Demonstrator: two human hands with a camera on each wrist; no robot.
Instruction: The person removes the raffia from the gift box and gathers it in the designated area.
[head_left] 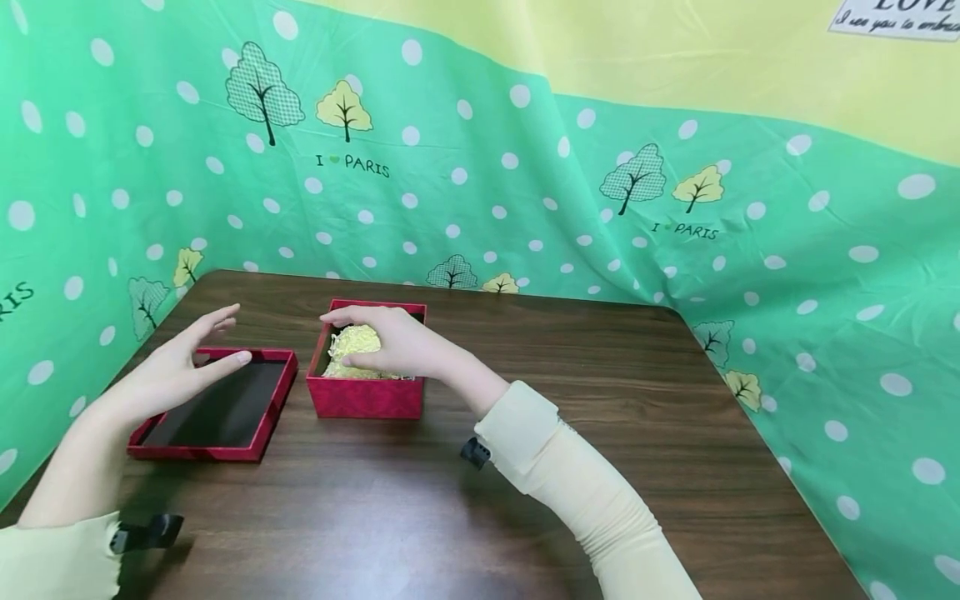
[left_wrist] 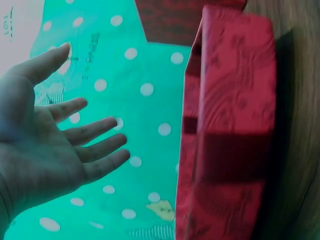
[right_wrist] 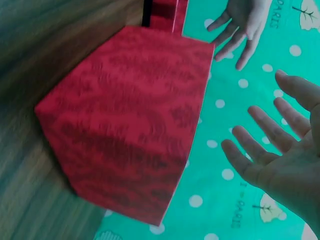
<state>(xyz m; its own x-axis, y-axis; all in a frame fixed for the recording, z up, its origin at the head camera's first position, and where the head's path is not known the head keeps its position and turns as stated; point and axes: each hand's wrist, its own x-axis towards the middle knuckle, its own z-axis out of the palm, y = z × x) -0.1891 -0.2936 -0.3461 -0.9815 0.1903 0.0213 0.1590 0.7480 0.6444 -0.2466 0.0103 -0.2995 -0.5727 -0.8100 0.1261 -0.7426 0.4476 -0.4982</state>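
Note:
A red patterned box [head_left: 365, 398] stands on the table, its top uncovered and pale yellow shredded filler [head_left: 354, 342] inside. My right hand [head_left: 393, 340] hovers over it with fingers spread, hiding part of the filler; nothing is in its grasp in the right wrist view. Left of the box lies the matching red lid [head_left: 258, 446], its dark inside facing up. Above the lid's left side, my left hand [head_left: 176, 375] is held with fingers extended and thumb apart, holding nothing. In the left wrist view the palm and fingers stay apart from the lid's side wall [left_wrist: 235, 90].
A dark wood-grain table [head_left: 570, 433] bears the box and lid. Behind and beside it hangs a green cloth [head_left: 465, 192] with white dots and printed trees. Each wrist has a black strap device, such as the left one [head_left: 150, 533].

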